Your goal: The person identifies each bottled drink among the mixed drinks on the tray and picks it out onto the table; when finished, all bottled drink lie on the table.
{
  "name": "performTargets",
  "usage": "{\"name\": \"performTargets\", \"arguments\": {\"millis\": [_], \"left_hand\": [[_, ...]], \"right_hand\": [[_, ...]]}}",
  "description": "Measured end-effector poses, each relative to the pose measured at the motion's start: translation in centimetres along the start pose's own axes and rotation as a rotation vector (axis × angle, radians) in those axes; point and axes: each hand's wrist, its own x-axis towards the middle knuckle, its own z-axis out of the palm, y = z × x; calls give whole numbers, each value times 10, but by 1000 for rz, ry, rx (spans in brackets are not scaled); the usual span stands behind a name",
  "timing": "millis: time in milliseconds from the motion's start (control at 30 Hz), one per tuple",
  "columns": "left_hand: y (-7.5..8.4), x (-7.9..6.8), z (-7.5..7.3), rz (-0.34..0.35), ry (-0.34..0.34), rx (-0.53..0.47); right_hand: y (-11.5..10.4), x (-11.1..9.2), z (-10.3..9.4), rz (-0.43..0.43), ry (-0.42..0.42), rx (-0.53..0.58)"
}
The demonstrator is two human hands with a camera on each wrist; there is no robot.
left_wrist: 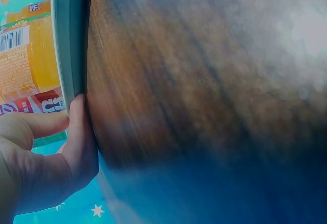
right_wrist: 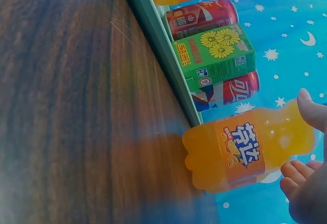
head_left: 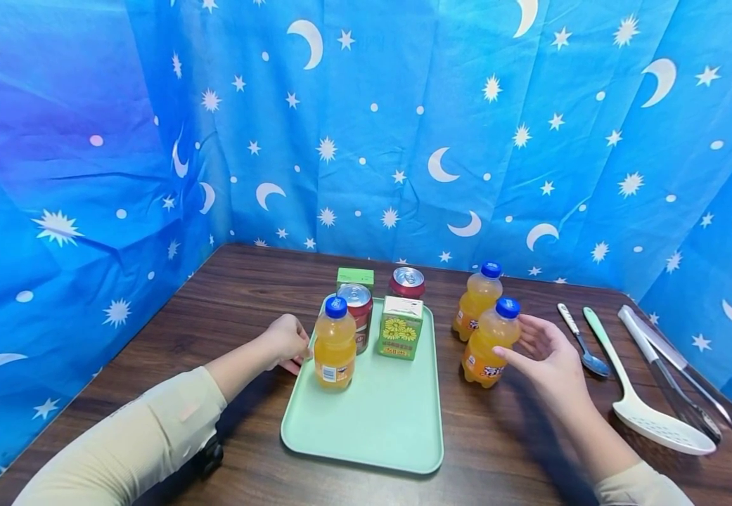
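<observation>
Dark wood table (head_left: pixel 245 281), blue curtain (head_left: pixel 391 126) behind. Tray (head_left: pixel 372 429) is pinched at its left rim by left hand (head_left: pixel 286 343). Nearer bottle (head_left: pixel 489 344) of 2 right of tray is flanked by right hand (head_left: pixel 549 358), thumb and fingers apart; contact can't be told. Step judged: bottle grasp, unfinished. Firm grip likely needed next, tray held steady.
</observation>
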Motion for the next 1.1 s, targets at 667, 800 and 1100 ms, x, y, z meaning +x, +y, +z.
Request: {"name": "performTargets", "arguments": {"millis": [667,800,1100], "left_hand": [[0,0,0,5,-7,-4],[1,-1,0,7,-4,-7],[0,-1,0,3,1,-2]], "right_hand": [[-2,-25,-9,-15,20,-6],[-2,-29,-9,-5,31,12],[-2,-40,-8,2,26,33]]}}
